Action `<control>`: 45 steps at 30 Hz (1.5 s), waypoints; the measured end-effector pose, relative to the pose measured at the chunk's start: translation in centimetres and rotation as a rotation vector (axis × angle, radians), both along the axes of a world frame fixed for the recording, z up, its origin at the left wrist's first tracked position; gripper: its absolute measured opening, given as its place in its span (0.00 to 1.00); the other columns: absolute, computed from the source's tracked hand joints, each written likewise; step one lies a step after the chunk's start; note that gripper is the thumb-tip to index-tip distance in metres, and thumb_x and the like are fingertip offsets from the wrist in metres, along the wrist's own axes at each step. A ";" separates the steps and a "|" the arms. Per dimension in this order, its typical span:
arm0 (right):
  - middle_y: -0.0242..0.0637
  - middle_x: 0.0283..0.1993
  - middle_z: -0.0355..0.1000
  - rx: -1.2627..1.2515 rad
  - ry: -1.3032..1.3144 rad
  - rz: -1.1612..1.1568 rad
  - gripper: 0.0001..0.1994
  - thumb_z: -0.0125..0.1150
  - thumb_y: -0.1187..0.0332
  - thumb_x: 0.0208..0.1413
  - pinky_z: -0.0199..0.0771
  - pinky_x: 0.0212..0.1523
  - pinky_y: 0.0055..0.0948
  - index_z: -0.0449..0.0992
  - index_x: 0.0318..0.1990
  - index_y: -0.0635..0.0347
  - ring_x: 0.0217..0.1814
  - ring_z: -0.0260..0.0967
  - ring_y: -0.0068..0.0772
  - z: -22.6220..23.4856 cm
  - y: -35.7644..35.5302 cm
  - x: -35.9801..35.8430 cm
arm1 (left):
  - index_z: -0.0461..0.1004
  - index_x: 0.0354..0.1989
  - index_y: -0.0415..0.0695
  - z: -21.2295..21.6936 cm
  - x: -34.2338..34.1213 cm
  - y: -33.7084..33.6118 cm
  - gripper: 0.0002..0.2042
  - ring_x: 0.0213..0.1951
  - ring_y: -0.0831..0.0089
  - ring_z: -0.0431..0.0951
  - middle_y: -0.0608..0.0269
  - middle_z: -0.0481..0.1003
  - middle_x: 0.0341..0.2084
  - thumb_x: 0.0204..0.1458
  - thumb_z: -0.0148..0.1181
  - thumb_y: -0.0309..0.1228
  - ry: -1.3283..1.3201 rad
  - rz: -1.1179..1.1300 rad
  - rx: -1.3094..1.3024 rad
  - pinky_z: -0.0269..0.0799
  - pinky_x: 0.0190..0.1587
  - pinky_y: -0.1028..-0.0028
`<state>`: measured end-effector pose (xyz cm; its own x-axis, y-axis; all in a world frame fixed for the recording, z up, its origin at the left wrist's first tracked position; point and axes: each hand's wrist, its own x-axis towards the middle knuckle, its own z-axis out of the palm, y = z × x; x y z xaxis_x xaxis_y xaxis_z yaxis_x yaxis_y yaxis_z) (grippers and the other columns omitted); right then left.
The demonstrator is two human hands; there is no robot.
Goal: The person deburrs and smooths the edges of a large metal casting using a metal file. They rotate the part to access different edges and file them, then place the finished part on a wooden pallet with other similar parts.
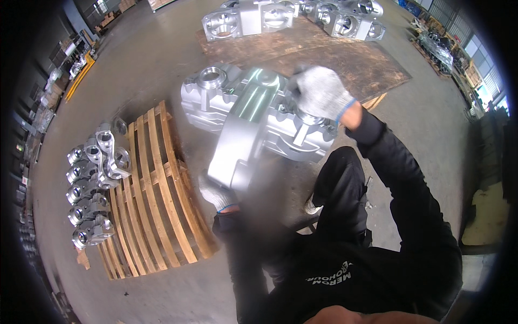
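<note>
A large silver metal casting (237, 127) lies in front of me, with a long smooth arm pointing toward me and a wide ribbed body with round bored openings behind it. My left hand (216, 193), in a light knitted glove, grips the near end of the arm; its fingers are partly hidden behind the metal. Over the body's right part, my right hand (318, 92), gloved the same way, is closed and slightly blurred. What its fingers hold, if anything, is hidden. A round opening (212, 77) faces up at the body's left end.
On the left stands a wooden slatted pallet (156, 189) with several silver castings (89, 186) along its far side. Beyond the workpiece, a brown board (372, 67) bears more large castings (248, 20). Wrapped goods (434, 48) lie at the far right. My knee (345, 173) is close below the casting.
</note>
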<state>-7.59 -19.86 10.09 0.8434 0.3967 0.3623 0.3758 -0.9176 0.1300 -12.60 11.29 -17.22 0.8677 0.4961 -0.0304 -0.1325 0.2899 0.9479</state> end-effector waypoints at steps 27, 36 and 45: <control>0.47 0.25 0.76 0.104 -0.151 0.119 0.11 0.63 0.61 0.47 0.78 0.33 0.47 0.81 0.23 0.59 0.29 0.76 0.53 -0.2 -1.7 -2.6 | 0.78 0.46 0.38 1.7 -0.5 -0.5 0.13 0.44 0.68 0.79 0.63 0.77 0.42 0.64 0.56 0.37 -0.036 -0.036 -0.477 0.75 0.49 0.67; 0.46 0.29 0.79 0.116 0.012 -0.034 0.08 0.65 0.68 0.45 0.81 0.40 0.43 0.87 0.31 0.57 0.35 0.80 0.49 -0.1 -4.3 -2.3 | 0.74 0.54 0.33 1.3 0.3 0.3 0.31 0.50 0.64 0.76 0.55 0.77 0.48 0.63 0.53 0.54 -0.070 -0.105 -0.548 0.71 0.57 0.63; 0.46 0.30 0.77 0.419 0.127 -0.172 0.05 0.67 0.69 0.43 0.79 0.40 0.42 0.86 0.28 0.57 0.34 0.78 0.50 -1.3 -4.0 -3.7 | 0.72 0.64 0.41 -1.6 0.6 1.7 0.27 0.59 0.57 0.76 0.56 0.76 0.59 0.64 0.52 0.48 -0.093 -0.331 -0.859 0.69 0.65 0.57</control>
<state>-11.27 -23.91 8.74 0.9320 0.0886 0.3514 0.2026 -0.9314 -0.3025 -12.00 12.97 -18.78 0.9786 0.0616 -0.1965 0.0181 0.9249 0.3798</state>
